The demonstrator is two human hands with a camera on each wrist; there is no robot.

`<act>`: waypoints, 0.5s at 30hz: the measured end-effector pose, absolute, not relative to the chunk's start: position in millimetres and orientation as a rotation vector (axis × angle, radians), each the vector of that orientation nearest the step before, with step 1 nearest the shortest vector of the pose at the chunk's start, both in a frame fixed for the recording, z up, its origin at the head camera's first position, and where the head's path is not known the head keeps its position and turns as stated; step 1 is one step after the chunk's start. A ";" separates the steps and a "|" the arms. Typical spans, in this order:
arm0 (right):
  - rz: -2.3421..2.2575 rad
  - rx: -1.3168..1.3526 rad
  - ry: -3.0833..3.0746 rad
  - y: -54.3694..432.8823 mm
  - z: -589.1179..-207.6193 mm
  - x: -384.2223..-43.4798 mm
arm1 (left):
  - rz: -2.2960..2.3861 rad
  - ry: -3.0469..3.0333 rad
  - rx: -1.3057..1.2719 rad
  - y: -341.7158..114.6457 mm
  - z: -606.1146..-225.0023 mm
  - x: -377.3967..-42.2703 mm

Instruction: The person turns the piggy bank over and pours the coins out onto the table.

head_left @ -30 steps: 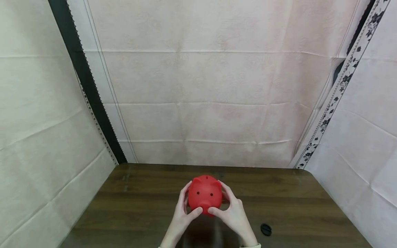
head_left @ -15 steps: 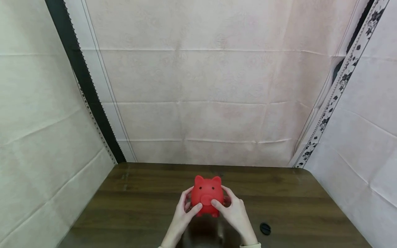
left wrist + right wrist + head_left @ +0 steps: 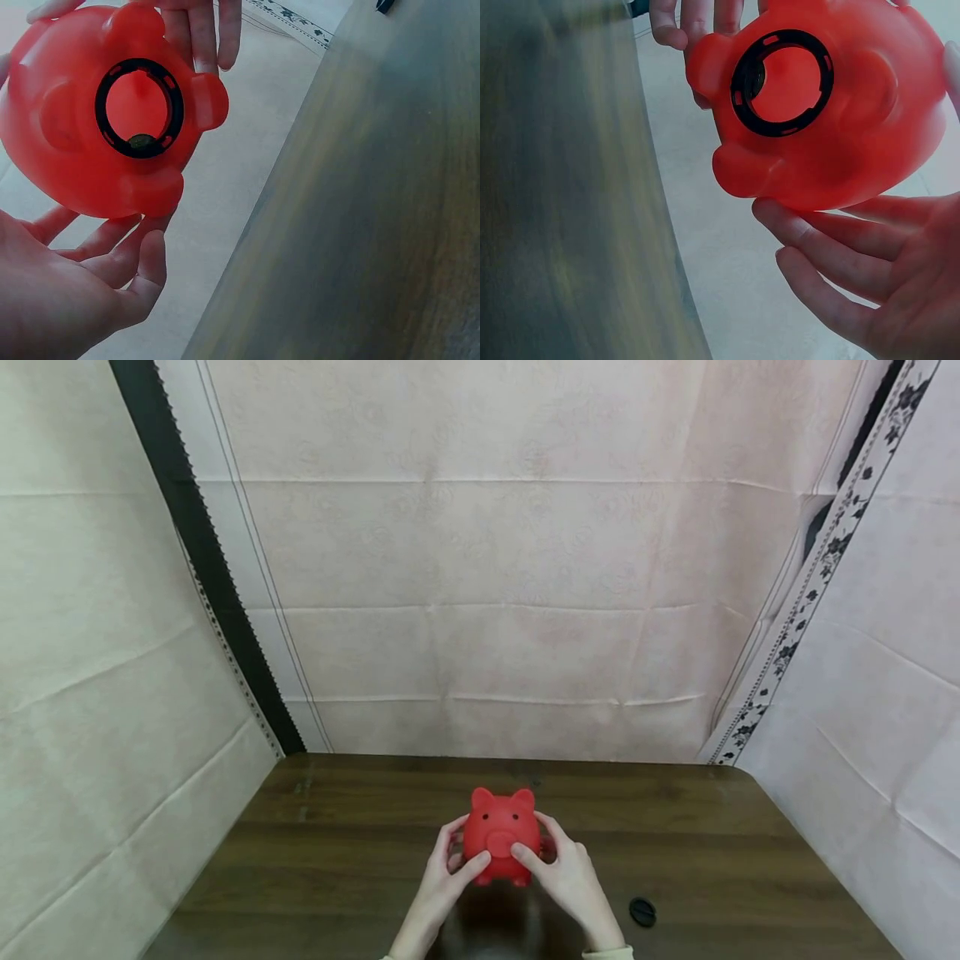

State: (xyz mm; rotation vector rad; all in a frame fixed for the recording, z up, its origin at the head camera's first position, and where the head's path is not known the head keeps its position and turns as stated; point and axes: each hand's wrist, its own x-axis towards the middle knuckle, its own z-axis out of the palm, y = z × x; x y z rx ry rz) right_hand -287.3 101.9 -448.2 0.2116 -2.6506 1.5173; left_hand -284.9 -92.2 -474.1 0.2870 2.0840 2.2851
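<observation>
A red piggy bank (image 3: 501, 818) is raised above the table with its snout facing me. My left hand (image 3: 442, 883) grips its left side, thumb on the front by the snout. On the other side my right hand (image 3: 567, 875) holds it the same way, its thumb on the snout's edge. Both wrist views look at the underside between the stubby feet, where a black ring (image 3: 178, 109) frames a round opening. Through that hole a small dark roundish object (image 3: 141, 140) shows inside. A black round plug (image 3: 642, 912) lies on the table to the right of my right hand.
The brown wood-grain table (image 3: 337, 835) has pale cloth walls behind it and at both sides. A black strip (image 3: 210, 560) runs down the left corner, a floral trim (image 3: 817, 577) down the right. A dark blurred round shape (image 3: 491, 922) sits below the piggy bank.
The piggy bank has tipped between my hands, so its face and ears now stand upright and the feet show below. Both hands keep their grip; over the last half second little moves.
</observation>
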 end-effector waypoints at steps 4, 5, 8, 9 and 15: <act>1.527 0.222 -2.657 102.0 -450.1 -287.5 | 2.249 2.102 0.265 -92.8 -474.5 -285.2; 1.524 0.227 -2.659 102.1 -450.5 -287.8 | 2.245 2.107 0.264 -93.1 -474.4 -285.3; 1.510 0.237 -2.667 102.3 -451.5 -288.9 | 2.242 2.120 0.273 -93.7 -474.8 -285.5; 1.504 0.242 -2.674 102.4 -451.7 -289.4 | 2.245 2.120 0.278 -93.9 -475.2 -285.6; 1.515 0.285 -2.698 102.6 -452.4 -290.3 | 2.269 2.126 0.300 -94.0 -477.0 -286.2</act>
